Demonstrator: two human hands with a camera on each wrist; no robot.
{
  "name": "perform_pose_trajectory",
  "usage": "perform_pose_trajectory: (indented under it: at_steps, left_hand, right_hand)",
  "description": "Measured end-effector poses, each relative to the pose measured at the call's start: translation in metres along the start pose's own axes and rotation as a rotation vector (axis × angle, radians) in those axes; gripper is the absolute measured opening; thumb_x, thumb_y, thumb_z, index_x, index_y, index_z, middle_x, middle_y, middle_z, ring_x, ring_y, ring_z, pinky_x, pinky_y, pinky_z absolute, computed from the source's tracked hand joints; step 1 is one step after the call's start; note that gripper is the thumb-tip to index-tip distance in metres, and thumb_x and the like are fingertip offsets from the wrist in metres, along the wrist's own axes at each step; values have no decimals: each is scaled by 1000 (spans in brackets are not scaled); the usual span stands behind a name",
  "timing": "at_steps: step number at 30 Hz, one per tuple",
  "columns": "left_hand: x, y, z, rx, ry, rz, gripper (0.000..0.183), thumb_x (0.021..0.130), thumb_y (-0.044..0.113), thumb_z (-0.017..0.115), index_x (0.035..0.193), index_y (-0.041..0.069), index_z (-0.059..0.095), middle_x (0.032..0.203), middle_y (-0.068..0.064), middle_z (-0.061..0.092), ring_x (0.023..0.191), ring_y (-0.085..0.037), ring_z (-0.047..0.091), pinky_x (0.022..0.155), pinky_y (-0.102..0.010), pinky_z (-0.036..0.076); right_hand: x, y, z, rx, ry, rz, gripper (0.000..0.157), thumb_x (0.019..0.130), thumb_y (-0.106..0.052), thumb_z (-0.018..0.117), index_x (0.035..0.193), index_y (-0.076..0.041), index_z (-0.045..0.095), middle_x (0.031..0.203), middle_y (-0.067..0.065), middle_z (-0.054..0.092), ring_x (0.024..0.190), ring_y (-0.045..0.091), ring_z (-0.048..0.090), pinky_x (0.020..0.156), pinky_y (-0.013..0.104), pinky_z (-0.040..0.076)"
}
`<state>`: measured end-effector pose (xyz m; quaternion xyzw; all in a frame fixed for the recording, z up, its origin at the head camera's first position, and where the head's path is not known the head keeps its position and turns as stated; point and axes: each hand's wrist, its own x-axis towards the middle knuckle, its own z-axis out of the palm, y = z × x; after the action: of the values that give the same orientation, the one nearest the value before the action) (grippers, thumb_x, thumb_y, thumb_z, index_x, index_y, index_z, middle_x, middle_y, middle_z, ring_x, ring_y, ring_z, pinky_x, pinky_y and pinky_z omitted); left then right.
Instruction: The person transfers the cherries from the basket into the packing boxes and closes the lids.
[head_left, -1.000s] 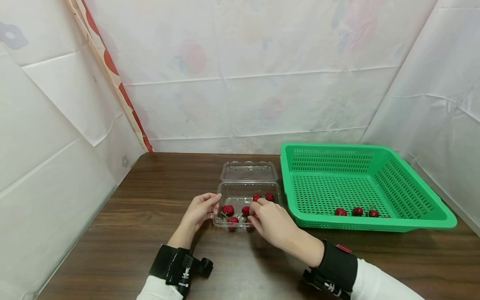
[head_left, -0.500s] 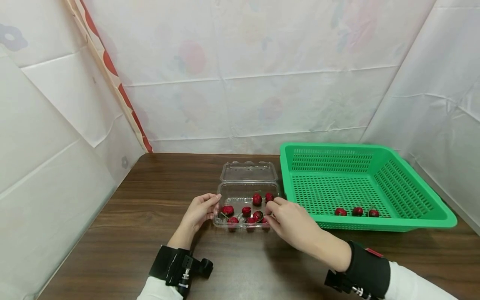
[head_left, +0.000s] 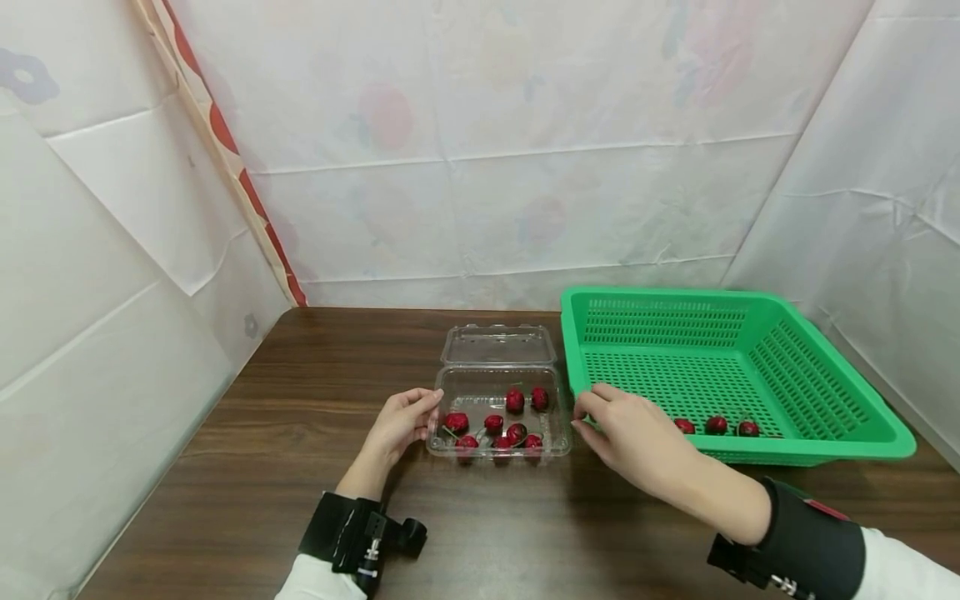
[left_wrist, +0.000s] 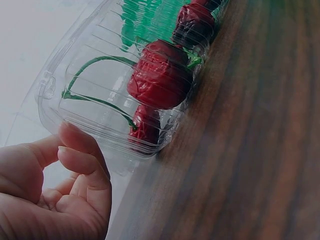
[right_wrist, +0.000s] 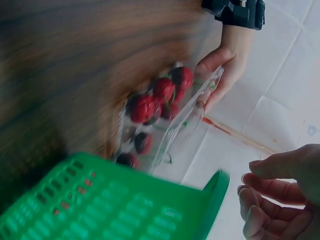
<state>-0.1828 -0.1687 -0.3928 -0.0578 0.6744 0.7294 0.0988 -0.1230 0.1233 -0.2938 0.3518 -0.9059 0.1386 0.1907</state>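
Note:
A clear plastic clamshell box stands on the table with its lid folded back. Inside lie several red cherries, some with green stems. At the box's left rim my left hand pinches the edge between thumb and fingers. My right hand is over the near left corner of the green basket, its fingers loosely bent and holding nothing in the right wrist view. A few more cherries lie along the near side of the basket, partly behind the right hand.
The dark wooden table ends at white sheeting behind and on both sides. The basket's left wall stands just right of the plastic box.
My right hand has moved right, out of the plastic box and over to the green basket, uncovering the cherries at the box's near right. The left hand has stayed at the rim.

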Motion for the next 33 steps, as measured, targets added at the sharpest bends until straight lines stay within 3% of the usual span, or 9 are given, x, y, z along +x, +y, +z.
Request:
perform_pose_trajectory:
  at_steps: [11, 21, 26, 33]
  left_hand:
    - [0, 0, 1, 4, 0, 4, 25, 90, 19, 54, 92, -6, 49, 61, 0, 49, 49, -9, 44, 45, -20, 37]
    - [0, -1, 0, 3, 6, 3, 26, 89, 19, 54, 93, -6, 49, 61, -1, 49, 49, -9, 44, 45, -20, 37]
    - [1, -2, 0, -2, 5, 2, 25, 89, 19, 54, 92, -6, 50, 61, 0, 49, 49, -9, 44, 45, -20, 37]
    - [1, -2, 0, -12, -5, 6, 26, 89, 19, 54, 93, -6, 49, 61, -1, 49, 49, -9, 44, 45, -20, 37]
  right_hand:
    - [-11, 32, -24, -53, -44, 52, 16, 72, -2, 69, 73, -13, 57, 70, -8, 49, 58, 7, 48, 48, 20, 40]
    - [-19, 76, -37, -76, -189, 217, 10, 76, -5, 66, 76, -9, 57, 72, 0, 55, 56, 11, 50, 47, 25, 39]
    - [-22, 98, -38, -73, -216, 265, 7, 77, -5, 65, 77, -6, 58, 74, 4, 58, 64, 20, 56, 49, 29, 42]
    - [-30, 126, -38, -59, -246, 355, 7, 79, -7, 63, 82, -2, 60, 76, 8, 58, 63, 20, 54, 51, 33, 44]
